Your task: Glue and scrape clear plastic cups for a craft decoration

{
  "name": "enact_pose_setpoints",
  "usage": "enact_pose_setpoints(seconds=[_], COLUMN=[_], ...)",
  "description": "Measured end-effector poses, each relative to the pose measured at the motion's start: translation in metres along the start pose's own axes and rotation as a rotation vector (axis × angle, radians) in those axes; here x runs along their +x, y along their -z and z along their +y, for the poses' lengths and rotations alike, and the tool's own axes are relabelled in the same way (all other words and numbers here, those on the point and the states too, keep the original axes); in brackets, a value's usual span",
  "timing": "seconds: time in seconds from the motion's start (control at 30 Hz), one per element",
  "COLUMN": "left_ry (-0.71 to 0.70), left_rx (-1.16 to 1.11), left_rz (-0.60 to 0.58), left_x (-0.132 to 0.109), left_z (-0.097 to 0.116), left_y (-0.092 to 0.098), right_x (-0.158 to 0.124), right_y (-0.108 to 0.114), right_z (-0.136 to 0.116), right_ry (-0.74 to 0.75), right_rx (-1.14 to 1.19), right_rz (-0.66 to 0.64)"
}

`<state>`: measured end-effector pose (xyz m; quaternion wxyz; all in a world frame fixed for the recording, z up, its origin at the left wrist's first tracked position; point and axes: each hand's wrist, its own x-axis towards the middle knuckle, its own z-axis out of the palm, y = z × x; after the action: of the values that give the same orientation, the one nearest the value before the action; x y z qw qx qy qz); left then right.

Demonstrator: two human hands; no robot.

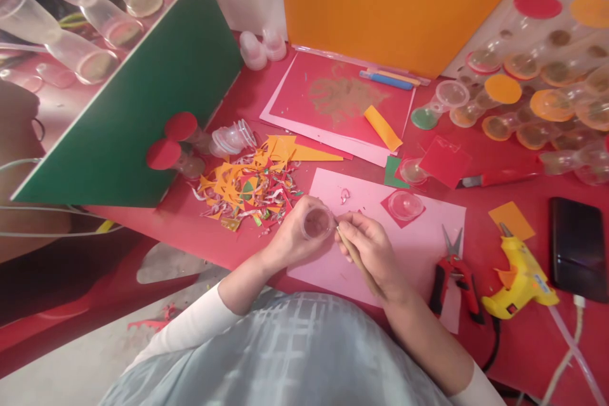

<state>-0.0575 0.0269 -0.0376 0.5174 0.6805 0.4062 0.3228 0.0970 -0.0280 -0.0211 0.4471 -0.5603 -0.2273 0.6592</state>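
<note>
My left hand is wrapped round a clear plastic cup, its round mouth turned up toward me. Between the fingers of my right hand is a slim tool with a brown handle; its tip meets the cup's right rim, too small to make out. Both hands are over a pink paper sheet. On that sheet, a clear round plastic piece rests on a red paper square, and a small curled scrap lies beyond the cup.
Paper scraps pile up at left before a green board. Red-handled snips, a yellow glue gun and a black phone lie right. Plastic hourglass shapes stand behind them. An orange board stands at the back.
</note>
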Motion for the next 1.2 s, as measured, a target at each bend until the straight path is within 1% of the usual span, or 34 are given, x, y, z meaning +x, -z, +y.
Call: enact_pose_setpoints(seconds=[0.1,0.17,0.27,0.4,0.5,0.63,0.73,0.83,1.0,1.2], left_ry=[0.083,0.112,0.103,0.094,0.095,0.085,0.095,0.089,0.062,0.051], left_rx=[-0.083,-0.131,-0.129,-0.067,-0.063,-0.153,-0.186,-0.145,-0.062,-0.014], left_rz=[0.014,0.039,0.05,-0.011,-0.03,-0.037,-0.011,0.035,0.087,0.071], left_x=[-0.002,-0.004,-0.005,-0.004,-0.003,-0.006,-0.008,-0.008,-0.005,-0.004], left_z=[-0.004,-0.006,-0.006,0.002,0.004,-0.002,-0.009,-0.014,-0.016,-0.011], left_y=[-0.002,-0.003,-0.002,0.003,0.005,0.004,0.003,0.002,0.0,-0.001], right_x=[0.0,-0.001,-0.004,-0.007,-0.009,-0.011,-0.011,-0.011,-0.008,-0.005], right_y=[0.001,0.001,0.002,0.006,0.009,0.007,0.003,0.0,-0.001,-0.001], right_z=[-0.001,-0.003,-0.005,-0.007,-0.005,-0.001,0.0,0.0,0.002,0.004], right_ry=[0.014,0.021,0.038,0.097,0.106,0.101,0.08,0.066,0.044,0.04], right_rx=[-0.012,-0.021,-0.021,-0.003,-0.006,-0.013,-0.025,-0.053,-0.105,-0.142], right_rz=[0.0,0.002,0.004,0.027,0.051,0.031,-0.01,-0.024,0.001,0.026])
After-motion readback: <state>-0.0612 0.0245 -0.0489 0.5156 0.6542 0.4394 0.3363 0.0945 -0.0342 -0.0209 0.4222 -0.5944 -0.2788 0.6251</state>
